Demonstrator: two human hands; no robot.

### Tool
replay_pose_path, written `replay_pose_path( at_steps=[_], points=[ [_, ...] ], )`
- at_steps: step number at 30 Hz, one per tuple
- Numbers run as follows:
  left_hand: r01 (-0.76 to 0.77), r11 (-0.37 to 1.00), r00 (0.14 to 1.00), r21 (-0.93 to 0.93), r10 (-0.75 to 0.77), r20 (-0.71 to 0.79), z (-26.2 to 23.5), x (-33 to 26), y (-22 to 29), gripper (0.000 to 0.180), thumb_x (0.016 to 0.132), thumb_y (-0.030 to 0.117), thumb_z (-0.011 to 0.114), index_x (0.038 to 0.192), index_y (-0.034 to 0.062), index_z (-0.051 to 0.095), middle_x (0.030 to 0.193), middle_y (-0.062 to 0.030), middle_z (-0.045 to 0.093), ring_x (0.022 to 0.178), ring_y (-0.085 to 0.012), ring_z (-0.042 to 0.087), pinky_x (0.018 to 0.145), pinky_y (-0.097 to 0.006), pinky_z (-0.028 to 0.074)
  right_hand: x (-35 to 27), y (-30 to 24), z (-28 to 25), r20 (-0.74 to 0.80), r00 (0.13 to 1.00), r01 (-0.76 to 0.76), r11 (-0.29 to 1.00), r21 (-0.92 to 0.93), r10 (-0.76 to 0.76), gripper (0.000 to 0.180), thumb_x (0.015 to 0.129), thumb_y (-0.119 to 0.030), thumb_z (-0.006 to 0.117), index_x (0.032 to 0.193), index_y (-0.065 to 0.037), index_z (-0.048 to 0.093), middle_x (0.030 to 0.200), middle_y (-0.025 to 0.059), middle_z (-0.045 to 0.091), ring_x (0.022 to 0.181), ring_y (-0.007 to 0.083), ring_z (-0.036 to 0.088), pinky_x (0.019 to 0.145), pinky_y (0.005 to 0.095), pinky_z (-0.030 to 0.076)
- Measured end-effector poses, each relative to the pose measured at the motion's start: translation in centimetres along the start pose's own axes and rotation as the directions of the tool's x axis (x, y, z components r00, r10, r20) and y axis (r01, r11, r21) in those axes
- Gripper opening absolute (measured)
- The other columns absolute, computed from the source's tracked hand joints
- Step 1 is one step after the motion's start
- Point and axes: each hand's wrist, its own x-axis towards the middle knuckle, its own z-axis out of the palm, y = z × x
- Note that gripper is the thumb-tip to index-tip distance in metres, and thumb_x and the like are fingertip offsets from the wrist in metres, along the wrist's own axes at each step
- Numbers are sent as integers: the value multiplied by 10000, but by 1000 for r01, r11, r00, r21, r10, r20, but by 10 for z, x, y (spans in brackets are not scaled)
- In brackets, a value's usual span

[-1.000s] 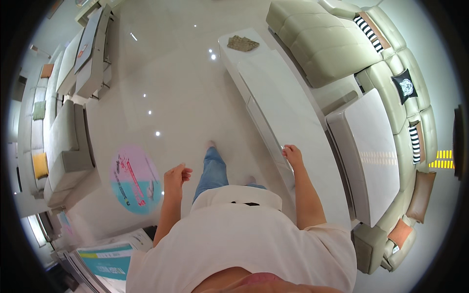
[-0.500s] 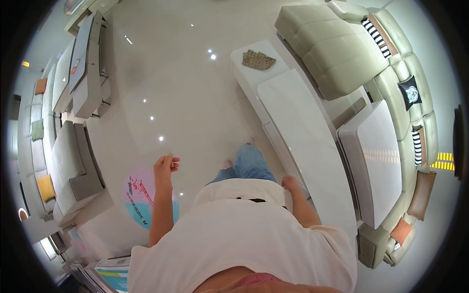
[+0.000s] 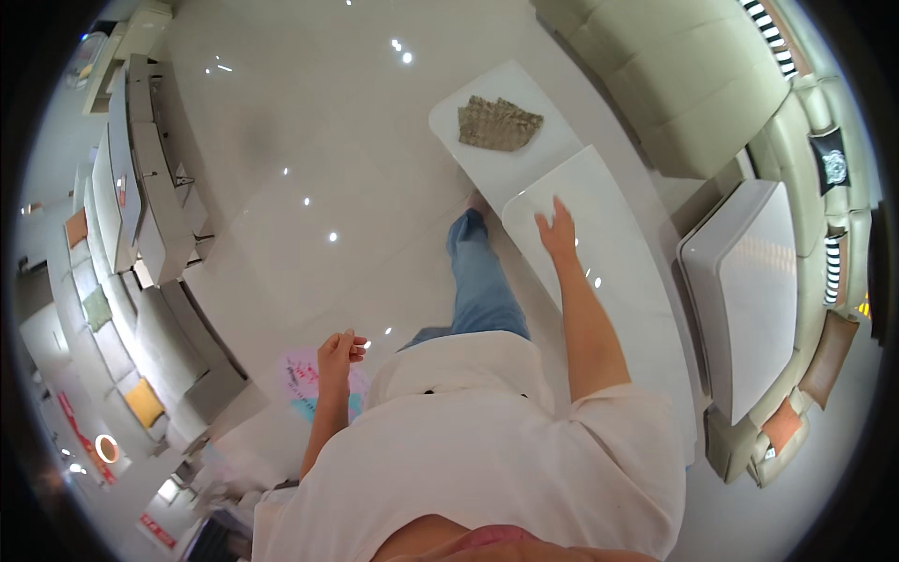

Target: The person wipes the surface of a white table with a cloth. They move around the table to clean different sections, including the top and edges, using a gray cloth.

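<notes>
My right hand [image 3: 559,234] reaches forward over the glossy white top of a long low table [image 3: 613,309]. Its thumb and fingers are spread, and it holds nothing. Whether it touches the surface, I cannot tell. Beyond it, a crumpled brown-tan cloth [image 3: 499,124] lies on the table's lower far section. My left hand [image 3: 341,356] hangs at my left side above the floor, fingers loosely curled in, with nothing visible in them.
A cream sofa [image 3: 674,84] and a white block-shaped table [image 3: 744,295] stand to the right. Another sofa [image 3: 173,332] and a low cabinet [image 3: 154,178] are at the left. A round pink-and-blue floor sticker [image 3: 304,375] lies beside my left arm.
I have stepped forward along the table. My right hand has risen from my side and stretched out over the tabletop, opening. The cloth is nearer; my left hand still hangs at my side.
</notes>
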Motion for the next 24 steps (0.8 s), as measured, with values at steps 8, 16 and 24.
replay_pose_path(
  at_steps=[8, 16, 24],
  points=[
    [71, 983, 995, 172, -58, -79, 33, 81, 98, 306, 1000, 253, 609, 789, 31, 600, 882, -117, 708, 766, -151, 648, 697, -281, 520, 238, -66, 75, 218, 964, -62, 924, -377, 153, 629, 911, -267, 636, 1510, -231, 447, 1553, 109, 440, 1391, 340, 439, 1116, 511, 389],
    [103, 837, 994, 538, -75, -74, 10, 129, 117, 318, 978, 224, 629, 767, -13, 648, 783, -86, 721, 686, -116, 640, 650, -280, 522, 287, -54, 131, 248, 946, -8, 782, -623, 207, 367, 918, -231, 629, 1264, -112, 637, 1386, 129, 572, 1346, 326, 464, 1134, 495, 327],
    [26, 777, 999, 629, -41, 9, -64, 240, 170, 278, 948, 225, 641, 806, -13, 668, 773, -98, 728, 684, -148, 692, 620, -294, 548, 215, -99, 107, 145, 961, -138, 863, -487, 236, 246, 889, -259, 611, 1031, -60, 641, 1022, 145, 678, 1011, 332, 647, 1015, 508, 414]
  ],
)
